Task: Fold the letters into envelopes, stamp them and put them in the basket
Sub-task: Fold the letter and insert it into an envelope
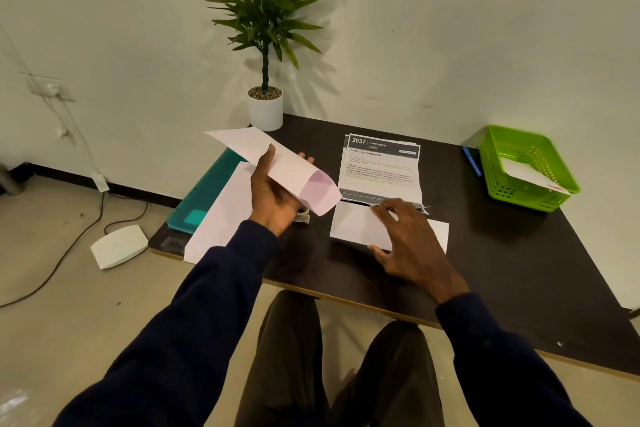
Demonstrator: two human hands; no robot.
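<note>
My left hand holds a white envelope above the table, its open flap end pointing toward the right. My right hand rests with curled fingers on a folded white letter lying on the dark table, thumb at its near edge. Behind the letter lies a stack of printed sheets. A green basket at the far right holds one envelope. More white envelopes lie to the left. A small roll or stamp sits partly hidden under my left hand.
A teal folder lies under the envelopes at the table's left edge. A potted plant stands at the back corner. A blue pen lies beside the basket. A white device and cables are on the floor to the left.
</note>
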